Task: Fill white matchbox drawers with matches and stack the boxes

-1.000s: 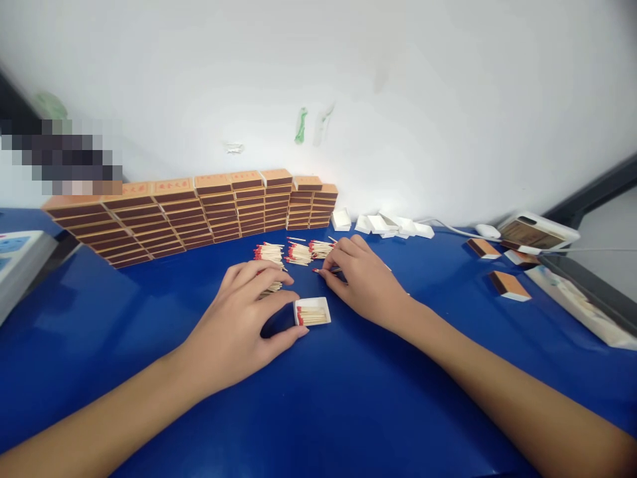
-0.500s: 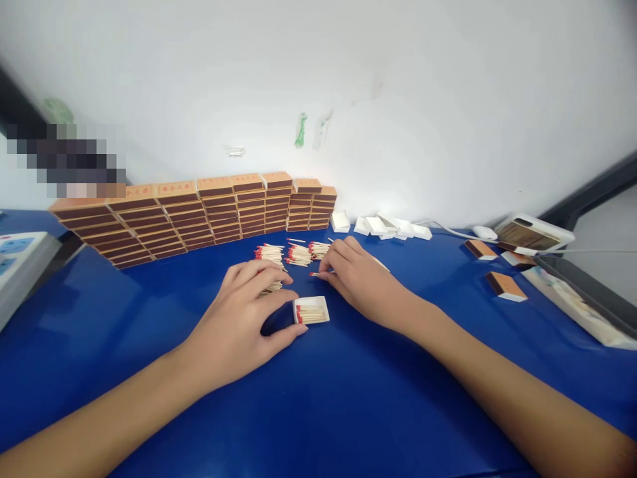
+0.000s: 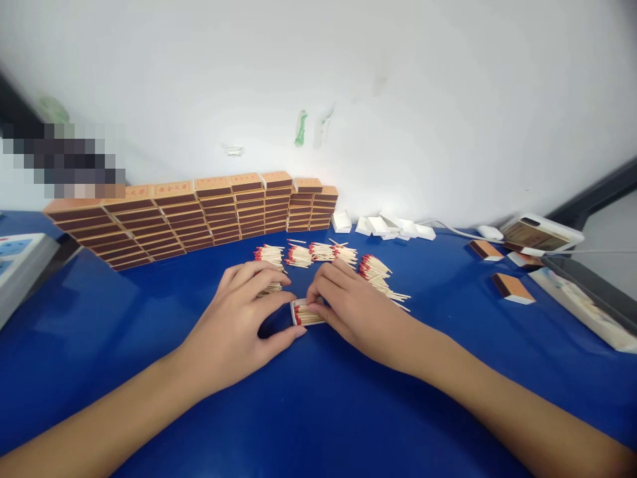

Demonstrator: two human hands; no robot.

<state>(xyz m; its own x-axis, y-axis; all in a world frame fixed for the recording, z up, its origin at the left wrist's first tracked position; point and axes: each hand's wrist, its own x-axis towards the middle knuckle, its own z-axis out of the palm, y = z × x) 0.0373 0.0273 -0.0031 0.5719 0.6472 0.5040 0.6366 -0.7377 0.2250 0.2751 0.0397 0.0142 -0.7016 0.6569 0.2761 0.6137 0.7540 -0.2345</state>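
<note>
A small white matchbox tray (image 3: 293,315) lies on the blue table, with a layer of red-tipped matches (image 3: 309,317) in it. My left hand (image 3: 241,322) curves around the tray's left end, thumb and forefinger at its two corners. Over the tray's right part, my right hand (image 3: 361,309) has its thumb and fingers pinched together, apparently on a match at the upper side; the fingers mostly hide it. Just beyond both hands lie loose piles of matches, one pile (image 3: 270,255) partly behind my left hand and another (image 3: 375,269) past my right.
Stacked brown matchboxes (image 3: 223,212) form a wall at the back left. White empty trays (image 3: 388,227) lie against the wall. At right are loose matchboxes (image 3: 513,288), a white cable (image 3: 455,232) and a dark phone-like slab (image 3: 592,292). A person's blurred part shows at far left.
My right hand has moved left and toward me, from the match piles to the tray, bringing a match over it. More piles are now uncovered. My left hand stays at the tray.
</note>
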